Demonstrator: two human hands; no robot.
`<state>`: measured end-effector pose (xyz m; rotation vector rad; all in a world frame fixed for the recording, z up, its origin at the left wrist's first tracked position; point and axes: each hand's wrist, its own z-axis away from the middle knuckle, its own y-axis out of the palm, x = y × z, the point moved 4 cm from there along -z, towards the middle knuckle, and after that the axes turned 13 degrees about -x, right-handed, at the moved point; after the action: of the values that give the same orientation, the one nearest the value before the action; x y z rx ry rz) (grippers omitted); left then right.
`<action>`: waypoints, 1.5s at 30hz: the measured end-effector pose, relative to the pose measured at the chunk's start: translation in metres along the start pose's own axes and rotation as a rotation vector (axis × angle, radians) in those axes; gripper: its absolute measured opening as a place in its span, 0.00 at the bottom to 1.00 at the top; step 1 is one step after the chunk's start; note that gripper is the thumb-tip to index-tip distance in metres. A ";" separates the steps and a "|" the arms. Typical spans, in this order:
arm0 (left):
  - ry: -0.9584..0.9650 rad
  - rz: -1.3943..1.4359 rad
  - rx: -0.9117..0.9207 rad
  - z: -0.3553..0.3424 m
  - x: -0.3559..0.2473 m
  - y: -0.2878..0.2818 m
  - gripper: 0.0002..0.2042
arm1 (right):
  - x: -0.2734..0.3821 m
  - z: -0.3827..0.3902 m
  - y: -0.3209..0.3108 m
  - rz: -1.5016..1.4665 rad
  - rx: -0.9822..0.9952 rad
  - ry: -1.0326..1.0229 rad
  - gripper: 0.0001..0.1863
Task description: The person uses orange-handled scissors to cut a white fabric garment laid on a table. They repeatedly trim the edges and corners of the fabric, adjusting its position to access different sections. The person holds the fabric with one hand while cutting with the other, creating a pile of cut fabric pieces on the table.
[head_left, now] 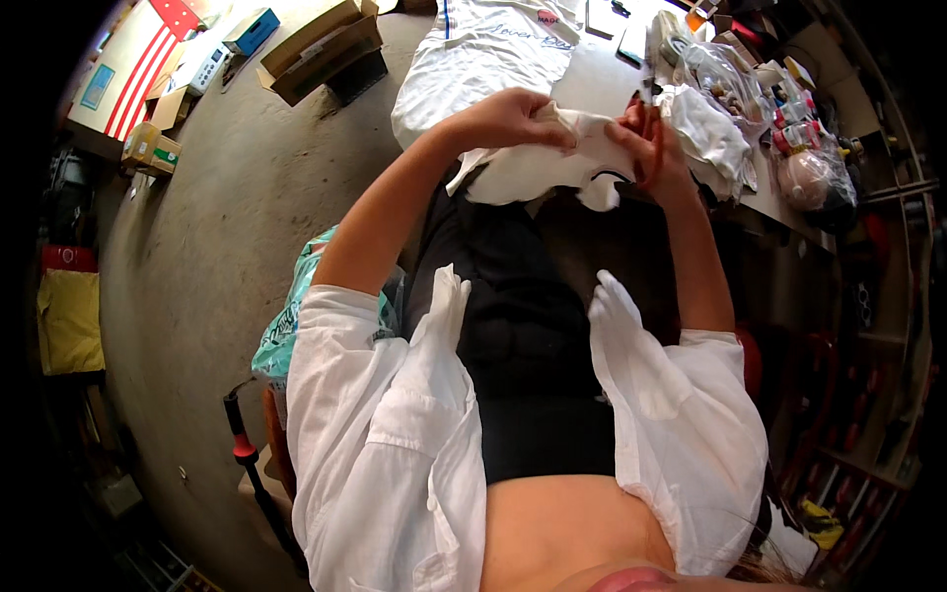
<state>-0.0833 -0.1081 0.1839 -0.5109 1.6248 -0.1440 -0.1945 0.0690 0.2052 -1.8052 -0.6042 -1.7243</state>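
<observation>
A piece of white cloth [543, 173] with uneven edges and a dark curved line hangs between my two hands, over my lap at the table's near edge. My left hand [513, 120] is closed, pinching the cloth's upper left part between thumb and fingers. My right hand [659, 153] is closed around the red-orange handles of what look like scissors [648, 123], whose blades point up and away from the cloth. The right thumb also presses on the cloth's right side. Beyond my left hand, a white printed garment [483, 64] lies spread on the table.
Crumpled white cloth [702, 133] and clear plastic bags [725, 79] of small items crowd the table's right side. Cardboard boxes [326, 49] stand on the floor at the far left. A teal plastic bag [286, 326] hangs by my left side. Shelves [888, 326] line the right.
</observation>
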 end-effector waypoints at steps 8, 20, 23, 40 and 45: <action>-0.174 -0.167 0.023 0.018 0.091 0.000 0.12 | 0.028 -0.008 -0.033 -0.309 -0.089 -0.052 0.13; -0.452 0.111 -0.076 -0.006 0.125 -0.092 0.08 | -0.038 -0.089 -0.096 -0.349 -0.245 -0.075 0.11; -0.271 -0.328 -0.342 -0.052 0.150 -0.143 0.15 | -0.084 -0.167 -0.100 -0.126 -0.238 -0.047 0.10; -0.756 1.278 -1.265 0.061 0.204 0.077 0.23 | -0.165 0.017 0.078 -0.445 -0.359 0.512 0.15; -0.770 1.578 -1.185 0.017 0.197 0.088 0.21 | -0.160 0.016 0.084 -0.397 -0.259 0.459 0.15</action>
<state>-0.0947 -0.1058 -0.0322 0.0366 0.7820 1.9925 -0.1376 0.0279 0.0377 -1.4264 -0.5866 -2.4877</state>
